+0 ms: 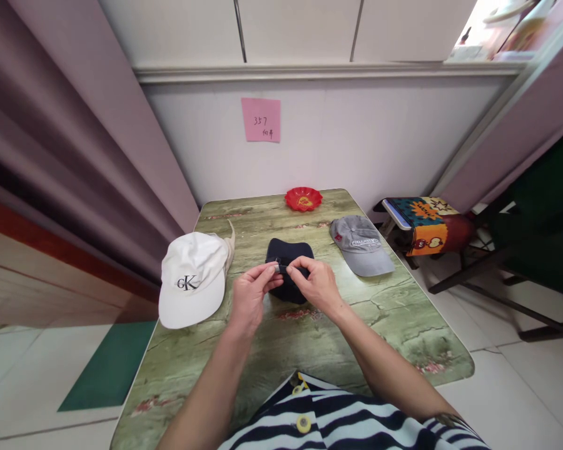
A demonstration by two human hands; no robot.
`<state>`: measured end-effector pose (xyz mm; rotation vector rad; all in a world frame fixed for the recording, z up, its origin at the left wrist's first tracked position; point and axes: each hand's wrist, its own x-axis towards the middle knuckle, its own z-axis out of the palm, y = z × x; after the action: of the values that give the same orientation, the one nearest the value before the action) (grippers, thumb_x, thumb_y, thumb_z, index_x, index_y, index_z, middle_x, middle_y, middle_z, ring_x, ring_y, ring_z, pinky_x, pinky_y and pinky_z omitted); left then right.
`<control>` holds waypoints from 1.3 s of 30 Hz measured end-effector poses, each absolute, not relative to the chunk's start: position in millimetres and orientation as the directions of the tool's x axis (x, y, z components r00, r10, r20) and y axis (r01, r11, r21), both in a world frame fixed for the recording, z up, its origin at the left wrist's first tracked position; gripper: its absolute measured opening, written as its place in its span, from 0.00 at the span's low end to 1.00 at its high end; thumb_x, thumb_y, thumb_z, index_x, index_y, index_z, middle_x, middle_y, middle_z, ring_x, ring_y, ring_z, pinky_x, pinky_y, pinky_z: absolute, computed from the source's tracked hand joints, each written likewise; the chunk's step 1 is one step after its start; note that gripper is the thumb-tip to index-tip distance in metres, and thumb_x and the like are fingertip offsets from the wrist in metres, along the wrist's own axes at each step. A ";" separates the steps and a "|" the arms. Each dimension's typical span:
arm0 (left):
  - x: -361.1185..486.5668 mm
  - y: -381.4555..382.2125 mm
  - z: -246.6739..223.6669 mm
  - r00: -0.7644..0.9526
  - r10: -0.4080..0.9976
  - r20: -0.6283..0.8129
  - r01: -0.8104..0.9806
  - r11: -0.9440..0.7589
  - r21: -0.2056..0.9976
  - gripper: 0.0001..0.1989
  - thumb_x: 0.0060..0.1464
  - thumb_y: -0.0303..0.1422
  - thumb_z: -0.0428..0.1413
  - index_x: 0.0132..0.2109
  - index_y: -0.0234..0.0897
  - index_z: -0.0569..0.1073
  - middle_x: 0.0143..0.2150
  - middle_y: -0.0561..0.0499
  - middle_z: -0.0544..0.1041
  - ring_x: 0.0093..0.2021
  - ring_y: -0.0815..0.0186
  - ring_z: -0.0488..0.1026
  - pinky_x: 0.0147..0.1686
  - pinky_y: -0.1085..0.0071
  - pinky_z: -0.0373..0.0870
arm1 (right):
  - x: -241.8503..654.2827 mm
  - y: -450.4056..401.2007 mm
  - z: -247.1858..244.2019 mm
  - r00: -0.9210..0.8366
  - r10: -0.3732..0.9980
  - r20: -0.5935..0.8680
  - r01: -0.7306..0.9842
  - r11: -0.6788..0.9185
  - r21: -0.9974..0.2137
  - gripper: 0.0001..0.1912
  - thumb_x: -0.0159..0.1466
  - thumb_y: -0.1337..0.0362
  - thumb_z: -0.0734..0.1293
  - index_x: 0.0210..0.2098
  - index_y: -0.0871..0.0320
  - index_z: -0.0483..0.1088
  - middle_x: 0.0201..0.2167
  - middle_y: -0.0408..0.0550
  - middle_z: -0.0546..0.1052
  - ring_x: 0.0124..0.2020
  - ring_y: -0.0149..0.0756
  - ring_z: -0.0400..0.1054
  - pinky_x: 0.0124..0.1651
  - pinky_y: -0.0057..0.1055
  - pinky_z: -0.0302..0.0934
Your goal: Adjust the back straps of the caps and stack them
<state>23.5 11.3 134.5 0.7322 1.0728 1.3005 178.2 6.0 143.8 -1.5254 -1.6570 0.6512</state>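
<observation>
A dark navy cap (289,250) lies in the middle of the green marbled table (281,356), its back strap towards me. My left hand (253,290) pinches the small metal buckle (278,268) of that strap between thumb and fingers. From the other side, my right hand (315,284) is closed on the dark strap close to the buckle. Part of the cap is hidden behind my fingers. To the left rests a white cap (192,275) with black letters on its front. A grey cap (360,244) with white lettering sits to the right.
At the table's far end stands a red scalloped dish (303,199). A pink paper note (261,120) is stuck to the wall behind. Beyond the right edge is a stool with a colourful cover (425,219). Purple curtains (107,125) hang at the left.
</observation>
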 end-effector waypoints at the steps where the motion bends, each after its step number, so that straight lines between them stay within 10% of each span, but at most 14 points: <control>1: 23.3 11.1 134.4 -0.064 0.978 -0.200 -0.376 0.161 0.912 0.17 0.39 0.35 0.70 0.37 0.30 0.81 0.32 0.45 0.82 0.29 0.66 0.78 0.35 0.69 0.78 | 179.2 6.3 144.6 0.008 0.980 0.201 0.589 0.157 -0.793 0.12 0.63 0.55 0.65 0.32 0.53 0.77 0.21 0.39 0.75 0.20 0.28 0.61 0.28 0.27 0.50; 39: 22.5 9.6 137.1 -0.057 0.988 -0.146 -0.262 0.126 0.957 0.18 0.39 0.36 0.69 0.37 0.29 0.80 0.30 0.48 0.80 0.26 0.69 0.76 0.30 0.73 0.75 | 189.8 9.5 144.7 -0.054 0.966 0.255 0.560 0.240 -0.793 0.08 0.61 0.62 0.65 0.31 0.55 0.76 0.24 0.38 0.76 0.22 0.28 0.62 0.30 0.26 0.52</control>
<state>22.5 9.6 137.1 0.8805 1.1309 1.2735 189.8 9.5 144.7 -1.4210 -1.7210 0.6455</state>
